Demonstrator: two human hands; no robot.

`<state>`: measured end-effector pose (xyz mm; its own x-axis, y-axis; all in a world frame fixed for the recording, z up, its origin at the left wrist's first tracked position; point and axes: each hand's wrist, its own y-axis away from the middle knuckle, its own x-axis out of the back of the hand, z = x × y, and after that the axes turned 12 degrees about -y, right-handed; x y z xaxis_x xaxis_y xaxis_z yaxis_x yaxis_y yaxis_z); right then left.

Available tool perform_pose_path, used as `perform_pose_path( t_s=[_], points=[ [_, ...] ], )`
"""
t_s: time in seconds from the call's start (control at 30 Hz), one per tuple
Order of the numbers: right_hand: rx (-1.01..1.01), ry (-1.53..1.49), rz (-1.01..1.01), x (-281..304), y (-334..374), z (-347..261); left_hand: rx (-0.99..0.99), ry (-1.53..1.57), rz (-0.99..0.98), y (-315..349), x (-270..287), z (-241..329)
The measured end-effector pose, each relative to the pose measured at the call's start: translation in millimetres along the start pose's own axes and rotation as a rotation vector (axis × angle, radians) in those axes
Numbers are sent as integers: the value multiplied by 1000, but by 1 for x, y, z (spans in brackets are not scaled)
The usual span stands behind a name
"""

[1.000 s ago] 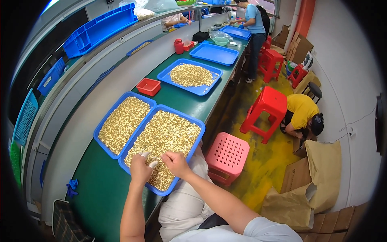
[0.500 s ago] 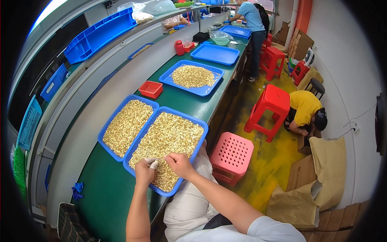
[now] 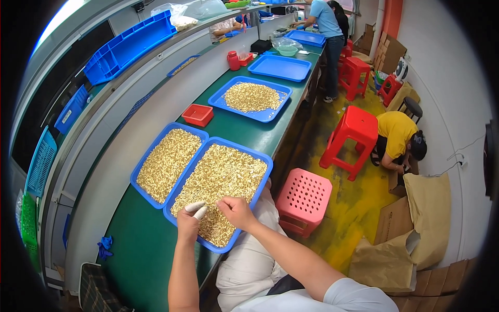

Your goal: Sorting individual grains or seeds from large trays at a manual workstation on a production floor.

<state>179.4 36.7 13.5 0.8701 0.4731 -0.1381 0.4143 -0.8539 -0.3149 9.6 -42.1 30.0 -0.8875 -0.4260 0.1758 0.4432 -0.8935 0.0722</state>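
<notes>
My left hand [image 3: 189,219] is over the near part of a blue tray [image 3: 269,165] heaped with small gold-coloured metal pieces [image 3: 223,169]. White coverings sit on its thumb and a fingertip, which are pinched together. Just right of it, my right hand [image 3: 235,212] is closed too, thumb against forefinger, its tips close to the left ones. Whatever lies between the fingertips is too small to make out. Against this tray's left side rests a second blue tray [image 3: 136,177], full of similar pieces.
Farther along the green table [image 3: 132,234] are a red box [image 3: 197,115], a blue tray [image 3: 214,100] with a smaller heap, and another blue tray [image 3: 279,68]. A pink stool [image 3: 304,200] and red stool [image 3: 353,138] stand right; a person in yellow [image 3: 397,135] crouches beyond.
The whole view has shifted slightly, with the table and trays a little further right. My hands stay pinched over the same tray; their fingertips have moved slightly apart.
</notes>
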Motion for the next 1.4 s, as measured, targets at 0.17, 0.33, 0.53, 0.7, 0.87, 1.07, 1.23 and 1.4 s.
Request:
perform_pose_path(
  t_s=[0.17, 0.33, 0.53, 0.7, 0.87, 1.07, 1.23, 1.4],
  points=[
    [-3, 16, 7, 1, 0, -3, 15, 22, -39, -3, 5, -4],
    [-18, 32, 1, 0, 0, -1, -1, 24, -18, -2, 3, 1],
    [-15, 31, -2, 1, 0, -1, 15, 50, -27, -3, 3, 3],
    [9, 33, -35, 1, -1, -1, -10, -57, -61, -1, 3, 9],
    [15, 6, -32, 1, 0, 0, 4, -79, -100, -1, 3, 15],
    [2, -8, -9, 0, 0, 1, 0, 22, -90, -2, 7, 12],
    [0, 19, -2, 1, 0, 1, -26, 7, -122, -1, 8, 15],
    [8, -2, 21, 1, 0, -2, -15, 10, -108, 0, 6, 16]
  ],
)
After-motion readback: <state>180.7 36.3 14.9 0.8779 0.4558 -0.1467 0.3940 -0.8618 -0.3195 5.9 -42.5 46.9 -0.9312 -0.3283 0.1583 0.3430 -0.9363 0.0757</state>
